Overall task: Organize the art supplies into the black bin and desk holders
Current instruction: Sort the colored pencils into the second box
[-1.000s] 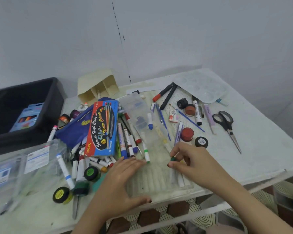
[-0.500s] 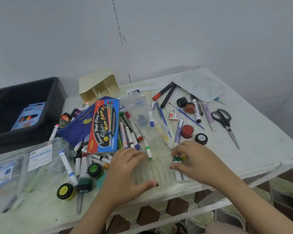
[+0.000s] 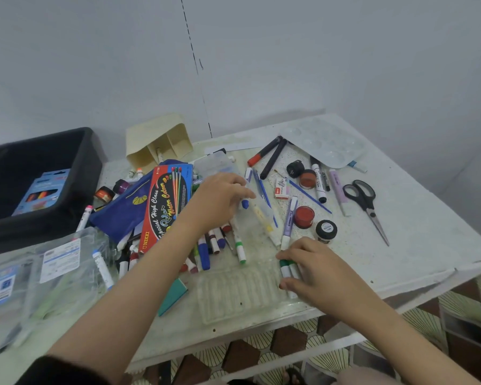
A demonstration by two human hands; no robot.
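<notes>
My left hand (image 3: 220, 202) reaches across the marker pile, its fingers curled over a blue-capped marker (image 3: 245, 204) that lies on a clear case. My right hand (image 3: 320, 273) pinches two green-capped markers (image 3: 286, 266) between thumb and forefinger at the right end of a clear ribbed tray (image 3: 233, 293). The black bin (image 3: 90, 165) stands at the far left with a blue box inside. A beige desk holder (image 3: 161, 143) lies tipped over by the wall. Loose markers (image 3: 206, 254) are scattered between my arms.
A red watercolour box (image 3: 164, 209) lies on a blue pouch (image 3: 120, 215). Scissors (image 3: 364, 198), a red paint pot (image 3: 304, 216), a black pot (image 3: 326, 230) and a clear palette (image 3: 325, 143) lie to the right. Plastic bags (image 3: 53, 273) cover the near left. The table's front edge is close.
My left hand left the tray's front and moved up and away to the blue-capped marker. My right hand stayed on the green-capped markers at the tray's right end.
</notes>
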